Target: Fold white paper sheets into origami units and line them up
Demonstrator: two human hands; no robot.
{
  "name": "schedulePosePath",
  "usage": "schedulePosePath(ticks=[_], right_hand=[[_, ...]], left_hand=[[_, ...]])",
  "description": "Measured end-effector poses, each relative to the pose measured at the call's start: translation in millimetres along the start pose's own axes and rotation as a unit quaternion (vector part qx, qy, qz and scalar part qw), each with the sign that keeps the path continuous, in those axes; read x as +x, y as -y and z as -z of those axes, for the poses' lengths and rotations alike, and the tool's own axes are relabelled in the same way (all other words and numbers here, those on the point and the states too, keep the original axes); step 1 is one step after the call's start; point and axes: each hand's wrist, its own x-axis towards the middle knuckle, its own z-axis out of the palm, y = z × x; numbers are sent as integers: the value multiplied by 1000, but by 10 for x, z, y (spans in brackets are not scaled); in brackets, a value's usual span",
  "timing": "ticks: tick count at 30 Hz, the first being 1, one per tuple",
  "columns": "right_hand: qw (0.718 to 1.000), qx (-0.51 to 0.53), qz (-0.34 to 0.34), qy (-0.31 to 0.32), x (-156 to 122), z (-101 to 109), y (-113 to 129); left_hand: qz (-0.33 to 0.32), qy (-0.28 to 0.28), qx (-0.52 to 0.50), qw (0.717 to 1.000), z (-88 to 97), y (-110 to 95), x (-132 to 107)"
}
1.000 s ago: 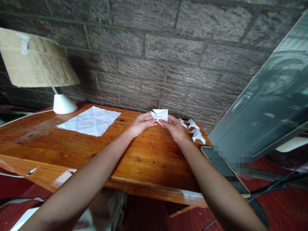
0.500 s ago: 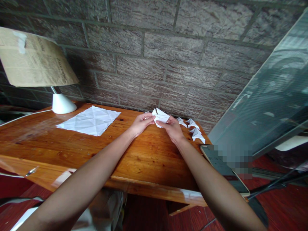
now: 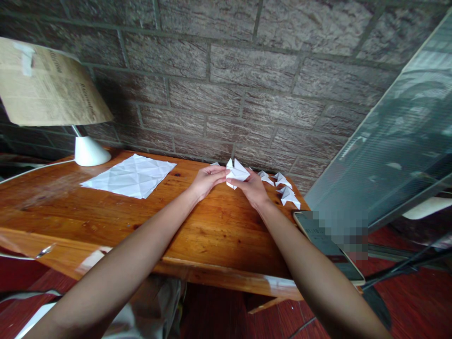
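Between my two hands is a white folded paper piece (image 3: 237,172), raised a little over the table, with two pointed flaps standing up. My left hand (image 3: 207,182) pinches its left edge between thumb and fingers. On the other side, my right hand (image 3: 253,187) grips the right edge, thumb across the front. Several folded paper pieces (image 3: 290,197) lie just right of my right hand. Creased white paper sheets (image 3: 132,175) rest flat, stacked, to the left. A bit of white paper (image 3: 214,164) shows behind my left hand, mostly hidden.
A lamp (image 3: 91,151) with a newsprint-like shade stands at the back left of the wooden table (image 3: 212,235). A tablet-like device (image 3: 332,249) lies at the right edge. Behind the table rises a brick wall (image 3: 205,99); a glassy panel (image 3: 381,132) leans at the right.
The folded paper's upper flaps have spread apart, with a wider gap between the points. Both hands keep their hold in nearly the same place. The view has shifted slightly.
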Motion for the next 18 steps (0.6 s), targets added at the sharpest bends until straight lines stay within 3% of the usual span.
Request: schedulePosePath(ticks=[8, 18], right_hand=[[997, -76, -6, -10, -27, -13, 12], [994, -66, -62, 67, -32, 54, 142]], left_hand=[[-17, 17, 20, 1000, -23, 20, 19], [-64, 38, 97, 992, 56, 21, 40]])
